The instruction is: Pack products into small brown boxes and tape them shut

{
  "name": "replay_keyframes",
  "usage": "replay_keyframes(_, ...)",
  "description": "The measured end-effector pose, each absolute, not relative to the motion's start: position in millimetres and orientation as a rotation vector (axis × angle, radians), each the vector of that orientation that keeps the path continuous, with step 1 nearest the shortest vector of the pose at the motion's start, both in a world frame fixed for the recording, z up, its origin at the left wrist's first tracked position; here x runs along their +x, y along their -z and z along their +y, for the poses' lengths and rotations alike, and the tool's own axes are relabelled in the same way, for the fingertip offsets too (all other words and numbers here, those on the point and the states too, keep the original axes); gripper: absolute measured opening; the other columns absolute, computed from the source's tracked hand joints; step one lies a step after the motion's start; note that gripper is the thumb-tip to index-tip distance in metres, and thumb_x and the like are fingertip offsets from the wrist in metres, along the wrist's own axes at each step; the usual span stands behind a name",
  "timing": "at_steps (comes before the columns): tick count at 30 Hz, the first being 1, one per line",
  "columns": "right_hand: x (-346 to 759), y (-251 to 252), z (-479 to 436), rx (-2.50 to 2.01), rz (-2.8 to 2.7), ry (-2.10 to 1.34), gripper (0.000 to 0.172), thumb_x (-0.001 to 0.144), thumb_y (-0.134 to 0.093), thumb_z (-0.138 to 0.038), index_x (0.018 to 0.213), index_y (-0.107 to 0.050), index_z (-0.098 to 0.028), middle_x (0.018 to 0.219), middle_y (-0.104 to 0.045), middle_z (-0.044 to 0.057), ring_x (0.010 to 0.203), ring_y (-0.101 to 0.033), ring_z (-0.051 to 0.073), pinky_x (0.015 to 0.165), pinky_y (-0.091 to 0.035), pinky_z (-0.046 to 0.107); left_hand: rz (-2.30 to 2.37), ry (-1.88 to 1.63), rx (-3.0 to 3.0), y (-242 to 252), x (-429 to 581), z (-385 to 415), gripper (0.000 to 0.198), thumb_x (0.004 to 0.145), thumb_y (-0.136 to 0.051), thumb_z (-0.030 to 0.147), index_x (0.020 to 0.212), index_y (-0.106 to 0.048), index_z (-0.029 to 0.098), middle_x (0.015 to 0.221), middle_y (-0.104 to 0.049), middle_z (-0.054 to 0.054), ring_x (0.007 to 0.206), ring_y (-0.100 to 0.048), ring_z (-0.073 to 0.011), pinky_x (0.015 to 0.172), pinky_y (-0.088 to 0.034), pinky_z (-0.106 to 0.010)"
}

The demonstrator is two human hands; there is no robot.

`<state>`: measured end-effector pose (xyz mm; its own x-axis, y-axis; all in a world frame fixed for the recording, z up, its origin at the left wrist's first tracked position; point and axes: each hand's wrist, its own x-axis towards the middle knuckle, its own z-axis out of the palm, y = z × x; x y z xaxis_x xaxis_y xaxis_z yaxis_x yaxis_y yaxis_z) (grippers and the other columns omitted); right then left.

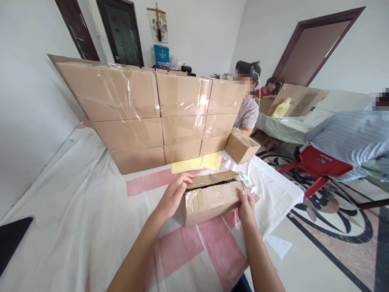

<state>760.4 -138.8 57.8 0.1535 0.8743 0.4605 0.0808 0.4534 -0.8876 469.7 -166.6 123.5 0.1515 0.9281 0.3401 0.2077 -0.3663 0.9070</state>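
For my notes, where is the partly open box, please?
In the head view, the box is just right of centre, between the left hand and right hand, nearer than the yellow sheets.

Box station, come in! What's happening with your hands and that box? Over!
Left hand at left end of cardboard box, right hand gripping its right end. Dark gap under top flap. Yellow sheets, stacked cartons beyond.

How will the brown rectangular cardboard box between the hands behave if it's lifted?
The brown rectangular cardboard box will probably hold its shape, as its front looks fairly flat. Its brown cardboard flap may bend or swing, since a dark gap shows beneath it. The glossy clear tape on the front could feel slippery.
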Motion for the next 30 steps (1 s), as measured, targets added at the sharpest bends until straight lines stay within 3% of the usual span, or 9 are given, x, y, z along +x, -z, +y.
replay_keyframes(3, 757.9, -67.6, -145.9, -1.017, -1.215, -0.682, 0.039, 0.091, -0.064, -0.045, 0.125, -0.069, -0.027, 0.147, -0.06, 0.007, 0.143, -0.049, 0.032, 0.122, -0.032, 0.053, 1.076, -1.198, 1.83, -125.1, 462.8, -166.8, 0.062, 0.102, -0.019, 0.068, 0.101, -0.061, 0.023, 0.14, -0.06, -0.011, 0.13, -0.055, -0.0296, 0.112, -0.04, -0.048)
replay_keyframes(8, 750.9, -79.8, -149.1, -1.089, -1.126, -0.769, 0.041, 0.083, -0.063, -0.034, 0.123, -0.061, -0.026, 0.138, -0.063, 0.008, 0.136, -0.055, 0.03, 0.116, -0.04, 0.05, 1.352, -0.961, 2.174, -145.4, 464.1, -180.3, 0.026, 0.098, -0.053, 0.048, 0.099, -0.062, 0.023, 0.138, -0.064, -0.008, 0.131, -0.056, -0.0311, 0.107, -0.044, -0.051)
replay_keyframes(10, 748.9, -81.2, -147.3, -1.13, -1.104, -0.773, 0.039, 0.081, -0.062, -0.033, 0.119, -0.061, -0.025, 0.131, -0.067, 0.009, 0.132, -0.057, 0.031, 0.114, -0.041, 0.05, 1.458, -0.882, 2.382, -155.1, 474.0, -190.3, 0.016, 0.095, -0.058, 0.038, 0.102, -0.066, 0.026, 0.139, -0.066, -0.005, 0.135, -0.054, -0.032, 0.11, -0.042, -0.055)
replay_keyframes(12, 748.5, -82.5, -146.3, -1.176, -1.117, -0.757, 0.036, 0.081, -0.063, -0.036, 0.115, -0.063, -0.025, 0.127, -0.069, 0.009, 0.127, -0.059, 0.031, 0.112, -0.044, 0.049, 1.451, -0.796, 2.571, -160.2, 488.4, -200.3, 0.025, 0.095, -0.06, 0.037, 0.118, -0.068, 0.03, 0.144, -0.064, -0.002, 0.137, -0.054, -0.0315, 0.114, -0.039, -0.057)
replay_keyframes(15, 756.4, -85.8, -149.0, -1.223, -1.202, -0.754, 0.034, 0.084, -0.066, -0.047, 0.108, -0.067, -0.023, 0.118, -0.073, 0.01, 0.117, -0.064, 0.032, 0.104, -0.049, 0.048, 1.448, -0.67, 2.713, -155.1, 511.2, -209.7, 0.056, 0.091, -0.07, 0.038, 0.143, -0.056, 0.026, 0.149, -0.061, -0.005, 0.138, -0.056, -0.0323, 0.114, -0.044, -0.055)
replay_keyframes(18, 781.4, -88.8, -152.4, -1.254, -1.236, -0.703, 0.036, 0.09, -0.06, -0.055, 0.101, -0.07, -0.022, 0.109, -0.075, 0.011, 0.109, -0.067, 0.031, 0.098, -0.051, 0.045, 1.586, -0.576, 2.782, -141.0, 526.3, -211.3, 0.066, 0.086, -0.072, 0.025, 0.148, -0.052, 0.019, 0.153, -0.057, -0.008, 0.139, -0.055, -0.0339, 0.108, -0.052, -0.053)
replay_keyframes(21, 820.0, -89.2, -145.6, -1.441, -1.183, -0.552, 0.039, 0.094, -0.049, -0.053, 0.099, -0.069, -0.02, 0.111, -0.074, 0.013, 0.11, -0.067, 0.029, 0.096, -0.051, 0.041, 1.675, -0.584, 2.87, -130.1, 532.7, -211.6, 0.065, 0.086, -0.07, 0.021, 0.148, -0.053, 0.017, 0.152, -0.057, -0.008, 0.137, -0.057, -0.0342, 0.106, -0.054, -0.052)
replay_keyframes(25, 863.9, -89.2, -115.3, -1.671, -1.252, -0.577, 0.038, 0.089, -0.048, -0.047, 0.097, -0.071, -0.018, 0.119, -0.072, 0.015, 0.111, -0.065, 0.029, 0.096, -0.049, 0.041, 1.704, -0.692, 2.981, -130.3, 536.6, -218.3, 0.052, 0.091, -0.064, 0.028, 0.142, -0.058, 0.018, 0.148, -0.061, -0.009, 0.133, -0.061, -0.0351, 0.104, -0.055, -0.054)
replay_keyframes(30, 885.8, -90.1, -73.5, -1.798, -1.421, -0.812, 0.035, 0.088, -0.053, -0.042, 0.071, -0.071, -0.018, 0.088, -0.075, 0.011, 0.082, -0.067, 0.024, 0.079, -0.049, 0.035, 1.585, -0.931, 3.084, -160.4, 547.2, -234.2, 0.035, 0.095, -0.06, 0.025, 0.128, -0.066, 0.017, 0.143, -0.064, -0.014, 0.13, -0.061, -0.0415, 0.103, -0.049, -0.06)
